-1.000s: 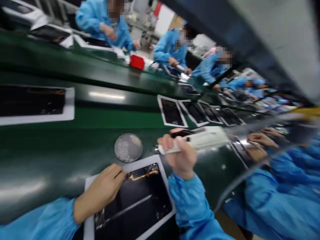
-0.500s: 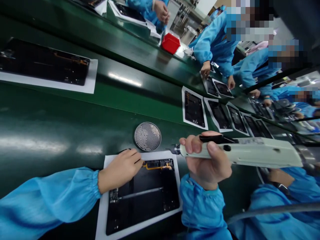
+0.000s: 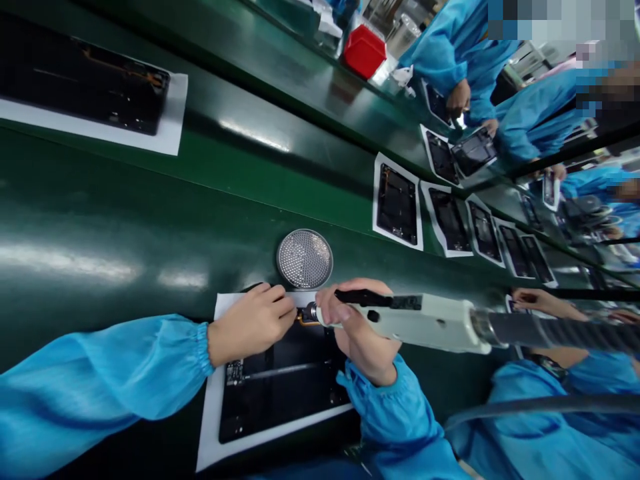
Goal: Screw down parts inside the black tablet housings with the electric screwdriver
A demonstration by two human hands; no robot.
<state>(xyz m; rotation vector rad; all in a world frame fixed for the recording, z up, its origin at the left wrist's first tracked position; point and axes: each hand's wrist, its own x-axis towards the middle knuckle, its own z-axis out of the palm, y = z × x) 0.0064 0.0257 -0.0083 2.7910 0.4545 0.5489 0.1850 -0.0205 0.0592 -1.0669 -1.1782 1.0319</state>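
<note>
My right hand (image 3: 365, 343) grips a pale green electric screwdriver (image 3: 430, 323), its thumb and fingers wrapped near the front end. The tip points left, at the top edge of an opened black tablet (image 3: 280, 407). My left hand (image 3: 255, 320) is at that same edge, fingers curled and pinched close to the tip; what they hold is hidden. An orange flex cable (image 3: 309, 323) shows between the hands. Under the tablet lies a white sheet (image 3: 213, 427). Just beyond the hands stands a round dish with a perforated plate (image 3: 305, 259).
Another tablet (image 3: 100, 87) lies at upper left. Several more on white sheets (image 3: 397, 203) line the green bench (image 3: 150, 220) to the right. A red bin (image 3: 365, 52) stands at the back. Co-workers in blue sleeves (image 3: 530, 413) work close at right and across the bench.
My right hand has brought the screwdriver left and slightly down, from beside the tablet to its top edge. My left hand stays pinched there. Across the bench, a co-worker has tilted up a tablet.
</note>
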